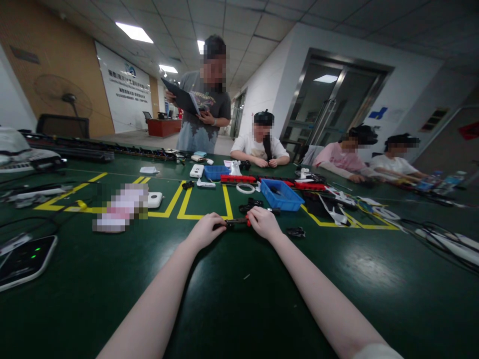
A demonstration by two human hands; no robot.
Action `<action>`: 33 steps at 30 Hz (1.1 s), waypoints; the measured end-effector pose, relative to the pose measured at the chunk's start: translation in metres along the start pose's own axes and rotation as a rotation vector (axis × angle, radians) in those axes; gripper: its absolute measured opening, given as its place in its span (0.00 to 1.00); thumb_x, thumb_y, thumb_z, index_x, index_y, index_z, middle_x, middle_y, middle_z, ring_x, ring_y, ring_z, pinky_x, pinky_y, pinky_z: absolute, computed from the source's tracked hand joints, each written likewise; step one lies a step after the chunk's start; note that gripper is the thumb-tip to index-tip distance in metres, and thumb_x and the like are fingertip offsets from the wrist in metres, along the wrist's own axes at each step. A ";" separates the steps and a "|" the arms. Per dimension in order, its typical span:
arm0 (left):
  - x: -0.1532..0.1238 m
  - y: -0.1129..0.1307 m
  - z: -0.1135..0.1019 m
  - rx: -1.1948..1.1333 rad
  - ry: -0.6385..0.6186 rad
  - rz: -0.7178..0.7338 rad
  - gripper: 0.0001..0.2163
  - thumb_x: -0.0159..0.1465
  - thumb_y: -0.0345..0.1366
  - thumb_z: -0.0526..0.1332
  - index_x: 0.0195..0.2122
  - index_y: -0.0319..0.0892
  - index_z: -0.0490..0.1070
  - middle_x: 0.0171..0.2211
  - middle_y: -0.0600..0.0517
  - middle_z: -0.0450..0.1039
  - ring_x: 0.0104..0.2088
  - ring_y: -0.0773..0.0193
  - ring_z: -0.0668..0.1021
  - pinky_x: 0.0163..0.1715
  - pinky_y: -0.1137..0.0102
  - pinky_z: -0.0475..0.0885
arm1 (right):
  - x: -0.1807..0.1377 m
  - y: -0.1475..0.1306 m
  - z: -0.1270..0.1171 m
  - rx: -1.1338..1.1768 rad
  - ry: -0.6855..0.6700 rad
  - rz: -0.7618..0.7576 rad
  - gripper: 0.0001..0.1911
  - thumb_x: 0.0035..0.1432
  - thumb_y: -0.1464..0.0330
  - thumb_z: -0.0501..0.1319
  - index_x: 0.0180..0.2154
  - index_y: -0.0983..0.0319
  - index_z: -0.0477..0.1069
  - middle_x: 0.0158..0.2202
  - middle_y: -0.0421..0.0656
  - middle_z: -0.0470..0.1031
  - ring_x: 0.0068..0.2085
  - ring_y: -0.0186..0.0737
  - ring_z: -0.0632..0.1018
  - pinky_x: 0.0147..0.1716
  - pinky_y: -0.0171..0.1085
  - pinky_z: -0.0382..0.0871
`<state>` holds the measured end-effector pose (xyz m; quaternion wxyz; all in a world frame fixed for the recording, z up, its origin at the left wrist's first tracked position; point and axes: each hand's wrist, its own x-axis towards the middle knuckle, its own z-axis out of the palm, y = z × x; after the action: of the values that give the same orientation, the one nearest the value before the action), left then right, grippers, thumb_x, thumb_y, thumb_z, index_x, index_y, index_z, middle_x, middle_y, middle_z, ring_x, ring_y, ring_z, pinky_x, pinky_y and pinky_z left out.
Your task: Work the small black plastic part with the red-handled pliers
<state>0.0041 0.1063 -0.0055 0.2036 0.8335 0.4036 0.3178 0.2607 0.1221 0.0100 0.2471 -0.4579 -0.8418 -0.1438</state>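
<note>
Both my arms reach forward over a dark green table (239, 299). My left hand (207, 229) and my right hand (264, 223) are closed on the two ends of a small black tool or part with a red bit (237, 222), held just above the table top. Just beyond it lies a black plastic piece (250, 204), and another small black part (296, 231) rests to the right of my right hand. A blue bin (281, 195) stands behind my right hand.
Yellow tape lines (186, 202) mark boxes on the table. A white tape roll (245, 188), red strips (238, 178), a second blue tray (216, 172) and white devices (154, 199) lie farther back. Three people sit across; one stands with a clipboard. Cables run at the right.
</note>
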 end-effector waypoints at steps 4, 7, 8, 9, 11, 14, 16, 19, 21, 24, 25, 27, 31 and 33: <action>0.000 0.000 0.000 0.000 0.004 -0.001 0.08 0.65 0.35 0.61 0.40 0.42 0.80 0.44 0.46 0.75 0.46 0.54 0.77 0.52 0.61 0.71 | 0.002 -0.002 0.000 0.000 -0.013 -0.020 0.16 0.68 0.68 0.50 0.30 0.60 0.71 0.33 0.45 0.75 0.36 0.38 0.74 0.36 0.36 0.63; 0.000 -0.001 0.000 -0.002 0.004 0.000 0.07 0.65 0.35 0.61 0.40 0.43 0.80 0.44 0.47 0.75 0.46 0.54 0.77 0.52 0.60 0.71 | 0.002 -0.003 0.000 -0.004 -0.015 -0.024 0.15 0.67 0.68 0.50 0.30 0.60 0.71 0.33 0.45 0.75 0.36 0.38 0.74 0.36 0.37 0.63; 0.000 -0.001 0.000 -0.002 0.004 0.000 0.07 0.65 0.35 0.62 0.40 0.43 0.80 0.44 0.47 0.75 0.46 0.54 0.77 0.52 0.60 0.71 | 0.002 -0.003 0.000 -0.006 -0.014 -0.024 0.15 0.67 0.68 0.51 0.30 0.60 0.72 0.33 0.45 0.75 0.36 0.39 0.74 0.36 0.37 0.63; 0.000 -0.001 0.000 -0.003 0.005 0.001 0.07 0.65 0.35 0.62 0.40 0.43 0.80 0.44 0.47 0.75 0.46 0.54 0.77 0.51 0.60 0.71 | 0.002 -0.003 0.000 -0.008 -0.014 -0.024 0.15 0.67 0.68 0.51 0.30 0.60 0.72 0.33 0.45 0.75 0.36 0.39 0.74 0.36 0.37 0.63; 0.001 -0.002 0.000 -0.003 0.006 0.004 0.07 0.65 0.35 0.62 0.40 0.43 0.80 0.43 0.47 0.75 0.46 0.54 0.77 0.52 0.61 0.71 | 0.002 -0.003 -0.001 -0.011 -0.014 -0.026 0.15 0.67 0.69 0.50 0.30 0.61 0.72 0.32 0.45 0.75 0.35 0.39 0.74 0.36 0.37 0.63; 0.001 -0.002 0.001 -0.003 0.008 0.007 0.07 0.65 0.35 0.61 0.40 0.43 0.80 0.43 0.47 0.75 0.45 0.55 0.77 0.52 0.61 0.71 | 0.001 -0.004 -0.001 -0.017 -0.017 -0.036 0.16 0.67 0.69 0.49 0.30 0.61 0.71 0.32 0.45 0.74 0.34 0.38 0.73 0.35 0.37 0.62; 0.001 -0.002 0.001 -0.003 0.006 0.007 0.08 0.65 0.35 0.61 0.40 0.43 0.80 0.43 0.47 0.75 0.45 0.55 0.77 0.52 0.61 0.71 | 0.001 -0.004 -0.002 -0.023 -0.017 -0.042 0.16 0.67 0.69 0.49 0.30 0.61 0.71 0.32 0.45 0.74 0.34 0.38 0.73 0.35 0.36 0.62; 0.000 -0.001 0.001 -0.004 0.007 0.004 0.08 0.65 0.35 0.61 0.40 0.43 0.80 0.43 0.46 0.75 0.46 0.55 0.77 0.52 0.61 0.71 | 0.001 -0.003 -0.001 -0.034 -0.004 -0.041 0.16 0.67 0.68 0.49 0.30 0.61 0.71 0.32 0.45 0.74 0.35 0.39 0.73 0.35 0.37 0.62; 0.000 -0.001 0.001 -0.006 0.005 0.002 0.08 0.65 0.35 0.61 0.41 0.43 0.80 0.43 0.46 0.75 0.46 0.55 0.77 0.52 0.61 0.71 | 0.001 -0.002 -0.001 -0.040 0.009 -0.034 0.16 0.67 0.68 0.50 0.30 0.61 0.71 0.32 0.46 0.74 0.36 0.40 0.73 0.36 0.38 0.62; 0.000 -0.002 0.000 -0.012 0.001 0.000 0.08 0.65 0.35 0.61 0.41 0.43 0.80 0.43 0.46 0.75 0.46 0.55 0.77 0.52 0.61 0.71 | 0.001 -0.001 -0.001 -0.043 0.021 -0.030 0.15 0.67 0.68 0.50 0.31 0.61 0.72 0.34 0.46 0.75 0.37 0.40 0.73 0.37 0.38 0.62; 0.001 -0.002 0.000 -0.014 0.000 0.000 0.08 0.65 0.35 0.61 0.41 0.43 0.80 0.43 0.46 0.75 0.46 0.55 0.77 0.52 0.61 0.71 | 0.001 -0.001 -0.001 -0.044 0.023 -0.029 0.15 0.67 0.67 0.50 0.31 0.61 0.72 0.34 0.46 0.76 0.37 0.40 0.73 0.37 0.38 0.62; 0.001 -0.002 0.001 -0.019 0.001 0.000 0.08 0.65 0.35 0.61 0.41 0.43 0.80 0.44 0.46 0.75 0.46 0.55 0.77 0.52 0.61 0.71 | 0.001 -0.002 -0.001 -0.045 0.027 -0.027 0.16 0.67 0.67 0.50 0.31 0.61 0.72 0.34 0.47 0.76 0.37 0.40 0.73 0.37 0.39 0.63; 0.001 -0.003 0.001 -0.025 -0.001 0.001 0.09 0.65 0.35 0.61 0.41 0.43 0.80 0.44 0.46 0.75 0.46 0.55 0.77 0.52 0.61 0.71 | 0.001 -0.002 -0.001 -0.047 0.026 -0.025 0.16 0.67 0.67 0.49 0.32 0.61 0.73 0.34 0.47 0.76 0.37 0.41 0.73 0.37 0.39 0.63; 0.001 -0.004 0.001 -0.026 0.000 0.001 0.08 0.65 0.36 0.61 0.41 0.43 0.80 0.44 0.46 0.75 0.46 0.55 0.77 0.52 0.61 0.71 | 0.000 -0.002 -0.002 -0.046 0.020 -0.029 0.16 0.67 0.67 0.50 0.31 0.61 0.73 0.34 0.47 0.76 0.37 0.40 0.73 0.37 0.39 0.63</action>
<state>0.0032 0.1092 -0.0087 0.2145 0.8310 0.3989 0.3231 0.2591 0.1204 0.0115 0.2429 -0.4499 -0.8421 -0.1715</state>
